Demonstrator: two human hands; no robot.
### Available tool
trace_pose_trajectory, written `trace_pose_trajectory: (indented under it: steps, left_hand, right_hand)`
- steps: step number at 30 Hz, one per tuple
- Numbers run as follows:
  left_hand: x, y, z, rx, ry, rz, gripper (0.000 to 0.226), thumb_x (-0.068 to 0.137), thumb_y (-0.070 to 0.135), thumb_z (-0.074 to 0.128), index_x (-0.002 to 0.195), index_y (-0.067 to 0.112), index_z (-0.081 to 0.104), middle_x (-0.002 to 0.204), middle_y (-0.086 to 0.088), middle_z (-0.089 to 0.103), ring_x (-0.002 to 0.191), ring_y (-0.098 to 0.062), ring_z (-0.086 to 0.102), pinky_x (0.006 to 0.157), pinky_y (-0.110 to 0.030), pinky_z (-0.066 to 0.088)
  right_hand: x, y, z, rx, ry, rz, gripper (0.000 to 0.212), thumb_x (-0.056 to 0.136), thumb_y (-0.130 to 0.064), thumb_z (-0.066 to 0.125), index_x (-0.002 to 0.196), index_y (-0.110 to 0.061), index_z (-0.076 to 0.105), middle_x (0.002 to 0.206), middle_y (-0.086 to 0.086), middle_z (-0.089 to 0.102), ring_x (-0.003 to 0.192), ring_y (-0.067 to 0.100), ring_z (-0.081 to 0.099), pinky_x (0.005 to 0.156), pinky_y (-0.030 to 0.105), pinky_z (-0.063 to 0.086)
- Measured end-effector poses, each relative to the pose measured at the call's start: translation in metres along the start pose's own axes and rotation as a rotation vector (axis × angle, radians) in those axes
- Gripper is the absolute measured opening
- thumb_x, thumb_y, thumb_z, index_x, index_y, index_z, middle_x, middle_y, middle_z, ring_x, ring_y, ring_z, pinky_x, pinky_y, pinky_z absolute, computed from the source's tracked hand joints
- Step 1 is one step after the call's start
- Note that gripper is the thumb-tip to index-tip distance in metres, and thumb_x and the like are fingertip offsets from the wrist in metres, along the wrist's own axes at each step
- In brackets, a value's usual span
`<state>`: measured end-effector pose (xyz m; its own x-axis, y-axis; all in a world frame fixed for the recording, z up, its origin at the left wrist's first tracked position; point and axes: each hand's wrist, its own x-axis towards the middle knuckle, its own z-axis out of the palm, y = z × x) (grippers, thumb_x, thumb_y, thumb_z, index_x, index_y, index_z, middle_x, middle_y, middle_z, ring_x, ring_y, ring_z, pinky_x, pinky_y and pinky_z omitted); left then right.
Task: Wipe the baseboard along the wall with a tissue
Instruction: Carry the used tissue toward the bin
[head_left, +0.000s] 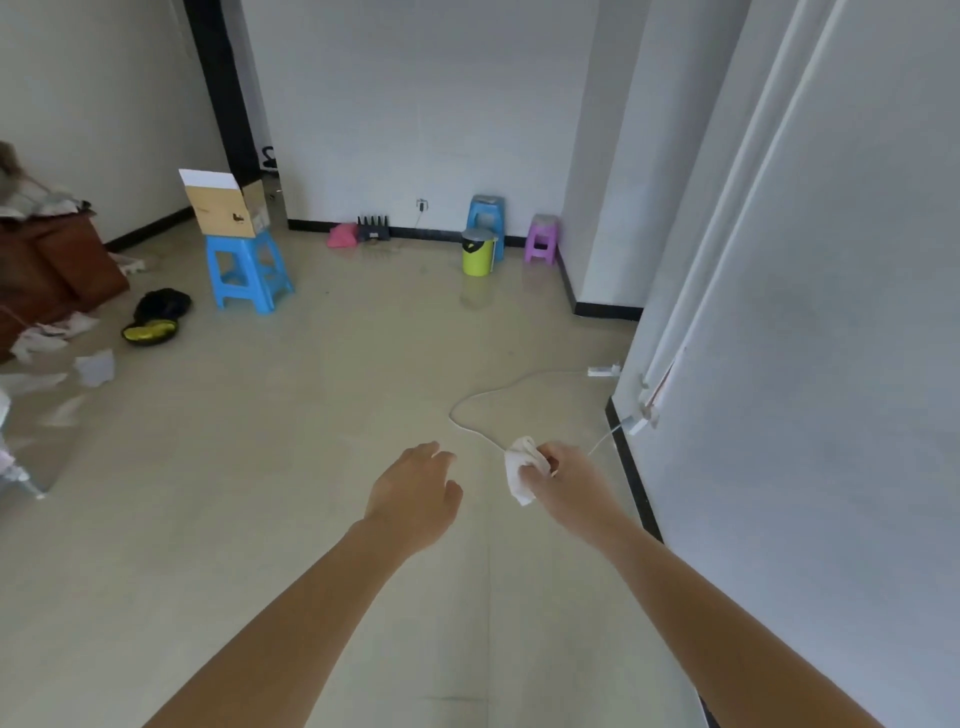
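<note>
Approach step: fingers of my right hand (569, 480) pinch the tissue (521, 467), left hand (418, 493) relaxed and empty; next, press it onto the baseboard (636, 478)

Sparse home room: tiled floor (311, 441), plastic stools (249, 270), bin (478, 254), router (373, 228).

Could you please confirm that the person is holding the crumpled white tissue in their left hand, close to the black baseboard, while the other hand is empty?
Not quite: the head view shows the crumpled white tissue pinched in the right hand, not the left. The left hand is the empty one, fingers relaxed. The tissue is indeed close to the black baseboard.
</note>
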<state>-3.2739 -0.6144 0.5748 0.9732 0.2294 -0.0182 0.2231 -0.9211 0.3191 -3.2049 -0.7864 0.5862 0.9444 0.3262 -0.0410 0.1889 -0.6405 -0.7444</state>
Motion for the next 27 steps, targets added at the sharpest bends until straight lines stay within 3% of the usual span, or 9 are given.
trace_pose_trajectory:
  steps: [9, 13, 15, 17, 18, 20, 21, 24, 27]
  left_hand:
    - [0.278, -0.032, -0.027, -0.326, -0.032, -0.073, 0.043, 0.095, 0.029, 0.039, 0.136, 0.018, 0.047, 0.139, 0.0, 0.049, 0.119, -0.017, 0.05, 0.1, -0.028, 0.039]
    - [0.422, -0.04, -0.03, -0.417, -0.023, -0.085, 0.037, 0.094, 0.025, 0.042, 0.127, 0.014, 0.056, 0.13, -0.004, 0.057, 0.112, -0.019, 0.055, 0.088, -0.022, 0.04]
    - [0.49, -0.043, -0.035, -0.501, -0.024, -0.147, 0.034, 0.092, 0.021, 0.043, 0.116, 0.004, 0.061, 0.122, -0.012, 0.062, 0.109, -0.026, 0.058, 0.084, -0.028, 0.045]
    - [0.556, -0.047, -0.043, -0.593, -0.028, -0.2, 0.031, 0.09, 0.018, 0.044, 0.091, -0.007, 0.062, 0.098, -0.022, 0.065, 0.093, -0.033, 0.061, 0.073, -0.037, 0.046]
    - [0.586, -0.049, -0.048, -0.632, -0.028, -0.235, 0.03, 0.089, 0.017, 0.045, 0.072, -0.004, 0.059, 0.074, -0.022, 0.06, 0.074, -0.034, 0.059, 0.062, -0.04, 0.042]
    - [0.645, -0.059, -0.055, -0.704, -0.023, -0.295, 0.038, 0.087, 0.018, 0.048, 0.05, 0.013, 0.039, 0.047, -0.005, 0.037, 0.047, -0.021, 0.036, 0.049, -0.032, 0.026]
    - [0.673, -0.065, -0.057, -0.752, -0.032, -0.31, 0.035, 0.085, 0.021, 0.05, 0.053, 0.016, 0.037, 0.049, 0.0, 0.034, 0.048, -0.017, 0.031, 0.051, -0.029, 0.023]
    - [0.759, -0.085, -0.055, -0.961, -0.062, -0.386, 0.017, 0.073, 0.031, 0.055, 0.064, 0.016, 0.054, 0.066, -0.002, 0.052, 0.064, -0.016, 0.044, 0.059, -0.027, 0.03]
    - [0.856, -0.111, -0.046, -1.084, -0.08, -0.452, 0.02, 0.086, 0.024, 0.056, 0.085, 0.01, 0.07, 0.088, -0.004, 0.071, 0.079, -0.019, 0.063, 0.072, -0.028, 0.044]
  right_hand:
    - [0.279, -0.03, 0.009, -0.027, 0.07, -0.038, 0.013, 0.08, -0.019, 0.054, 0.085, -0.01, 0.062, 0.076, 0.007, 0.065, 0.07, 0.024, 0.06, 0.062, 0.038, 0.049]
    - [0.419, -0.021, 0.01, -0.037, 0.078, -0.051, 0.008, 0.081, -0.02, 0.052, 0.08, -0.017, 0.06, 0.07, 0.0, 0.061, 0.066, 0.019, 0.057, 0.06, 0.035, 0.046]
    - [0.488, -0.018, 0.005, -0.043, 0.057, -0.046, 0.011, 0.08, -0.019, 0.05, 0.069, -0.021, 0.053, 0.06, -0.005, 0.053, 0.056, 0.014, 0.049, 0.055, 0.03, 0.038]
    - [0.558, -0.02, 0.0, -0.043, 0.052, -0.053, 0.017, 0.079, -0.019, 0.049, 0.063, -0.022, 0.046, 0.056, -0.005, 0.046, 0.052, 0.011, 0.041, 0.053, 0.028, 0.033]
    - [0.591, -0.024, -0.002, -0.049, 0.043, -0.057, 0.014, 0.079, -0.02, 0.049, 0.064, -0.021, 0.048, 0.057, -0.004, 0.047, 0.054, 0.012, 0.043, 0.054, 0.029, 0.033]
    - [0.654, -0.035, -0.003, -0.049, 0.025, -0.082, 0.007, 0.08, -0.02, 0.052, 0.075, -0.018, 0.057, 0.067, 0.0, 0.056, 0.061, 0.017, 0.05, 0.058, 0.032, 0.039]
    - [0.684, -0.041, -0.002, -0.042, 0.024, -0.103, 0.007, 0.08, -0.019, 0.053, 0.08, -0.016, 0.06, 0.072, 0.003, 0.059, 0.065, 0.019, 0.053, 0.06, 0.034, 0.042]
    - [0.774, -0.052, 0.01, -0.025, 0.009, -0.149, 0.016, 0.081, -0.015, 0.056, 0.092, -0.008, 0.065, 0.083, 0.01, 0.065, 0.077, 0.026, 0.059, 0.068, 0.039, 0.047]
    - [0.87, -0.056, 0.028, 0.002, -0.021, -0.122, 0.019, 0.083, -0.018, 0.058, 0.1, -0.016, 0.066, 0.089, 0.001, 0.067, 0.083, 0.02, 0.062, 0.074, 0.036, 0.049]
